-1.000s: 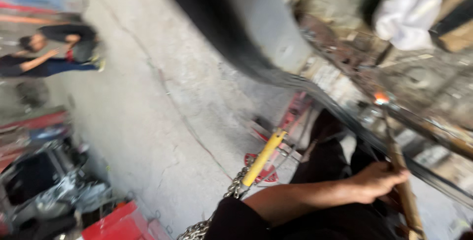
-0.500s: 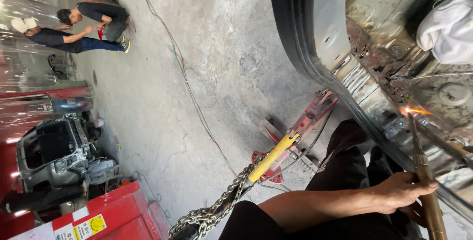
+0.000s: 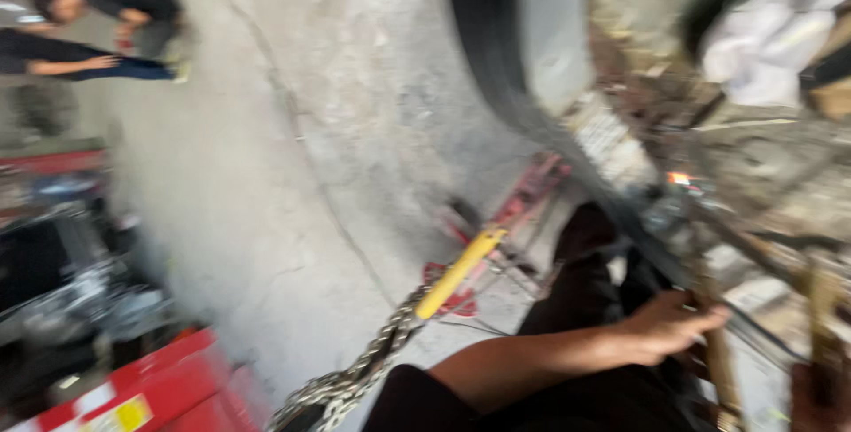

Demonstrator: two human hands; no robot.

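The left hand (image 3: 667, 326) is clamped around a thin brass-coloured torch rod (image 3: 714, 357), whose far end carries a small orange flame (image 3: 678, 179) against rusty, flaky metal (image 3: 780, 175). No container shows. Well to the left of the grip lie a smooth yellow bar (image 3: 459, 272) and a linked steel chain (image 3: 355, 379) on rough grey concrete (image 3: 292, 175). Against 0.5 s ago, the view is blurrier and shifted; the grasp looks unchanged. The right hand is out of view.

One hand (image 3: 669, 326), one torch rod (image 3: 709, 343), one yellow-handled tool (image 3: 459, 272), one chain (image 3: 355, 379), two people (image 3: 89, 38).
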